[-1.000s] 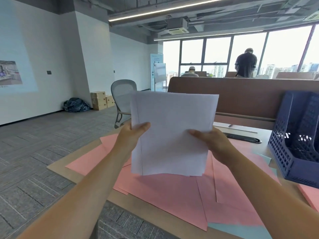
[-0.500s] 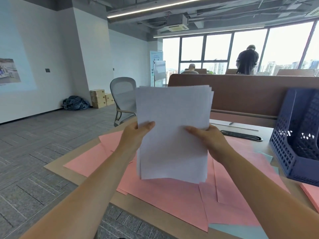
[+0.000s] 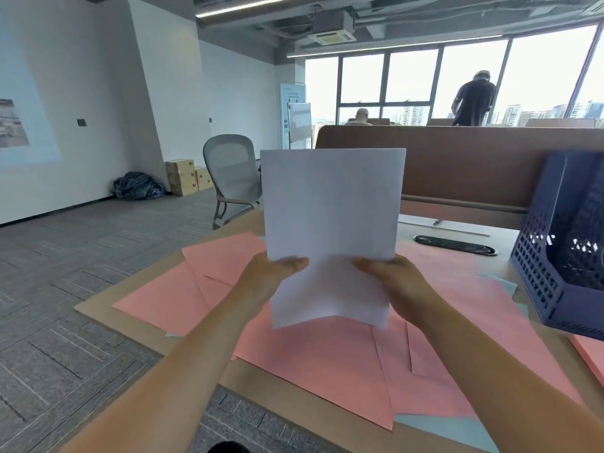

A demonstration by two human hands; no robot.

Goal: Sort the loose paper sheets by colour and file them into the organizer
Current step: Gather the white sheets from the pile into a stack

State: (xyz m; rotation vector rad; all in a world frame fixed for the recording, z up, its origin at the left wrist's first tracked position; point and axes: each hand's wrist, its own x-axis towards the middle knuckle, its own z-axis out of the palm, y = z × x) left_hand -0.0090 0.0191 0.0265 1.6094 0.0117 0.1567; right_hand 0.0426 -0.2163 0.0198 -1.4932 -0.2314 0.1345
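Note:
A stack of white sheets [image 3: 331,210] stands upright in front of me above the desk, its edges squared and its lower edge curling. My left hand [image 3: 271,273] grips its lower left side and my right hand [image 3: 397,277] grips its lower right side. Beneath lie several pink sheets [image 3: 313,358] spread loosely over the desk. Pale blue sheets [image 3: 438,426] peek out under the pink ones at the front. The dark blue mesh organizer [image 3: 555,256] stands at the right edge of the view, well right of my right hand.
The wooden desk [image 3: 137,325] ends at its left and near edges, with carpet beyond. A brown partition [image 3: 464,165] backs the desk, with a black cable slot [image 3: 454,248] before it. A grey chair [image 3: 232,178] stands behind the desk's far-left corner. People are by the windows.
The fanned white sheets have been squared into one neat stack. Both hands have slid down to the stack's lower part.

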